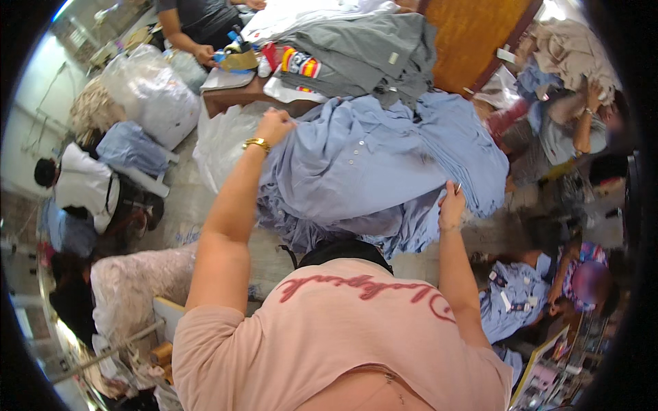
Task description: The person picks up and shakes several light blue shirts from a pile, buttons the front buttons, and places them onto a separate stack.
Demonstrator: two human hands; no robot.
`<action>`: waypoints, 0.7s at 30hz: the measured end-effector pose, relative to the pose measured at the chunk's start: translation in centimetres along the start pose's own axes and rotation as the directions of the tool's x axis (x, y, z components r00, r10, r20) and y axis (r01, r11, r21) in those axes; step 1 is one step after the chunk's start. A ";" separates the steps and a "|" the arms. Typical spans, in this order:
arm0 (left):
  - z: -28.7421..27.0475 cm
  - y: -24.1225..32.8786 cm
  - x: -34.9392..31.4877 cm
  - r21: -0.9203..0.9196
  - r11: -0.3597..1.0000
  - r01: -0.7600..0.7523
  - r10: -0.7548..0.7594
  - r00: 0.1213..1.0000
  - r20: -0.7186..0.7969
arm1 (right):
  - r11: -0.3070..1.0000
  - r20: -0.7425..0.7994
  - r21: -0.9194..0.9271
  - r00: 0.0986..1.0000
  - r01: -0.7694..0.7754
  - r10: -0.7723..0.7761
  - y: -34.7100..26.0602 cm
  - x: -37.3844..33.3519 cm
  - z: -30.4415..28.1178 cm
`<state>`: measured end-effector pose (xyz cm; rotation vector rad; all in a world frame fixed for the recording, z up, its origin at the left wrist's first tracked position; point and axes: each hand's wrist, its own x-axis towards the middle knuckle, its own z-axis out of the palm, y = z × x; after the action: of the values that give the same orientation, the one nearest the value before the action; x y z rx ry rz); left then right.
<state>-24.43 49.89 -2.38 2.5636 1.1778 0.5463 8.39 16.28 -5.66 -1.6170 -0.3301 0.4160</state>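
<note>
A light blue buttoned shirt (356,161) lies spread over a heap of similar blue garments in front of me. My left hand (275,126), with a gold bracelet at the wrist, is closed on the shirt's upper left part. At the shirt's right edge, my right hand (451,207) has its fingers closed. A small pointed metal tool (458,188) sticks out from its fingertips; the exact kind is too small to make out. More blue garments (466,147) lie folded in layers to the right, and others hang in ruffles below the shirt.
Grey garments (370,51) are piled on the brown table (229,101) beyond the heap. Across it, a person's hand (203,54) is by tape rolls. Clear plastic bags (154,92) stand at left. Other people work at both sides, one with a blue garment (514,298).
</note>
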 end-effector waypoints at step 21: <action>-2.1 -2.0 -17.4 -0.731 -0.679 0.070 -0.418 0.782 0.463 | 0.857 0.435 -0.492 0.896 0.154 0.088 -5.2 11.2 7.7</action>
<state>-37.11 38.01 -5.16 0.1721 0.6086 0.9971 14.98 28.63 -1.79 -2.0283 -0.8821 0.7196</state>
